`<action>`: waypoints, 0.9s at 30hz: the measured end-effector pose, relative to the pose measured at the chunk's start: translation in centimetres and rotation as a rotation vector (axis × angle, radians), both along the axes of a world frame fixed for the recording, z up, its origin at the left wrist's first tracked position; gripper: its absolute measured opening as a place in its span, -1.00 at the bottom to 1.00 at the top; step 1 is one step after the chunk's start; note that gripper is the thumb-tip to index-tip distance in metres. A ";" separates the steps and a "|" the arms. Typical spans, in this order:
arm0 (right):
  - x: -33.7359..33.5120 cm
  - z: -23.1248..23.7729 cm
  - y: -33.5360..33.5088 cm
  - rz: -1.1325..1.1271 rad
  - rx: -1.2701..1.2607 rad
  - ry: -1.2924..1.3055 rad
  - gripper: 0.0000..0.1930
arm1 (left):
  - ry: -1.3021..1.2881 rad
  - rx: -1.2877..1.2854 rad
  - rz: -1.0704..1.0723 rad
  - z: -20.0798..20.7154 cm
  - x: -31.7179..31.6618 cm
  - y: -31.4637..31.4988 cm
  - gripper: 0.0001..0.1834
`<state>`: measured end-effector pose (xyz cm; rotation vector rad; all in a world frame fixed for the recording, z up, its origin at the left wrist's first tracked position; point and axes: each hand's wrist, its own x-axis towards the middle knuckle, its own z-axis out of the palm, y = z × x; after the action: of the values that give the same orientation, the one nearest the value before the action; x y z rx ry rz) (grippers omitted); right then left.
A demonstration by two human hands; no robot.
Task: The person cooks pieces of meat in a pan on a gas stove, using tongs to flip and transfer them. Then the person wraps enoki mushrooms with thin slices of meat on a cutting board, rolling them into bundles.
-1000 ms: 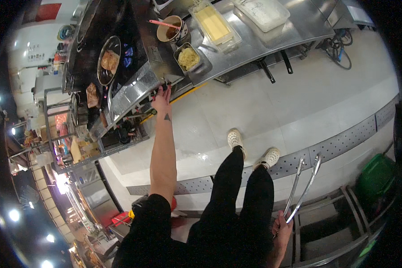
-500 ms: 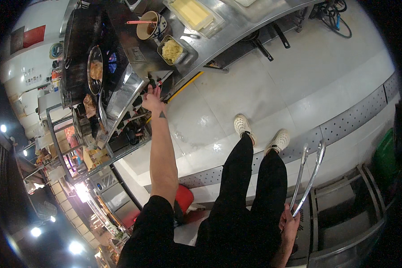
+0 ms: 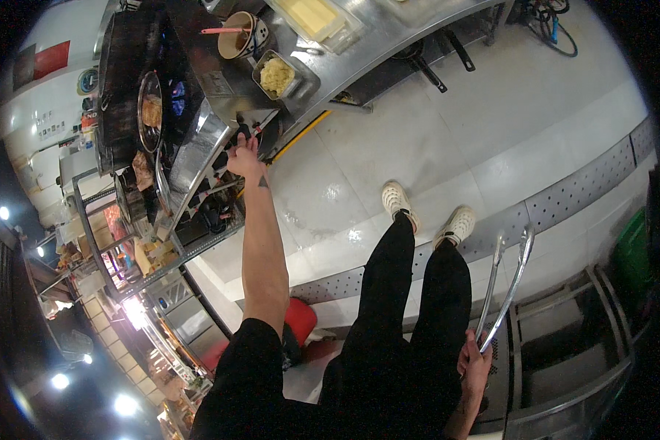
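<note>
My left hand (image 3: 245,157) reaches out to the stove's front panel, its fingers closed round a small black knob (image 3: 243,130). Blue flame (image 3: 177,97) burns on the stove above it. Beside the flame stands a frying pan (image 3: 149,138) with a browned piece of food (image 3: 152,111) in it. Down at my right side, my right hand (image 3: 475,372) grips a pair of long metal tongs (image 3: 518,280) near one end. The two tong arms are spread apart and hold nothing.
A steel counter (image 3: 378,35) carries a patterned bowl (image 3: 235,45) with a pink-handled utensil, a metal tin of yellow mash (image 3: 276,77) and a tray of yellow blocks (image 3: 312,18). Black-handled pans (image 3: 430,76) lie below. A perforated floor strip (image 3: 565,208) runs behind my shoes.
My left hand has shifted slightly left and up in the picture, along with the stove, as the view moved a little. It stays at the knob. The right hand keeps hold of the tongs.
</note>
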<state>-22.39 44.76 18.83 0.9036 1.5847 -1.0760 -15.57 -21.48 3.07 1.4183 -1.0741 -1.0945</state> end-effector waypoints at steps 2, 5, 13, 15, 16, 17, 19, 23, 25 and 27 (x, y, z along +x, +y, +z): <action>0.0 -0.1 0.1 0.005 -0.005 -0.006 -0.74 | -0.025 0.004 -0.002 -0.1 0.2 -0.2 -0.82; 0.0 -0.2 0.3 0.004 -0.008 0.003 -0.70 | 0.078 -0.043 0.030 -0.4 -0.1 0.2 -0.83; 0.3 -0.6 0.4 -0.005 0.055 0.000 -0.67 | 0.053 -0.061 -0.008 -0.3 0.1 0.1 -0.80; 0.3 -0.7 0.5 0.000 0.053 0.001 -0.68 | 0.045 -0.070 -0.007 -0.2 -0.1 0.3 -0.78; 0.2 -0.5 0.3 0.007 0.054 0.002 -0.68 | 0.024 -0.071 -0.002 -0.1 -0.4 0.5 -0.77; 0.2 -0.5 0.3 0.014 0.054 0.003 -0.68 | 0.003 -0.073 0.002 0.0 -0.6 0.7 -0.76; 0.0 -0.4 0.4 0.023 0.032 -0.004 -0.69 | -0.020 -0.069 0.015 0.0 -0.4 0.4 -0.78; 0.0 -0.5 0.3 0.026 0.024 -0.002 -0.72 | -0.022 -0.070 0.003 0.0 -0.4 0.5 -0.79; 0.0 -0.5 0.4 0.024 0.025 -0.007 -0.73 | -0.025 -0.066 0.010 0.1 -0.6 0.6 -0.78; -0.1 -0.6 0.3 0.023 0.013 -0.011 -0.73 | -0.025 -0.062 0.014 0.2 -0.6 0.6 -0.77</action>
<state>-22.48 45.09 18.26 0.8963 1.5907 -1.0437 -16.17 -20.85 3.22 1.3918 -1.1052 -1.0274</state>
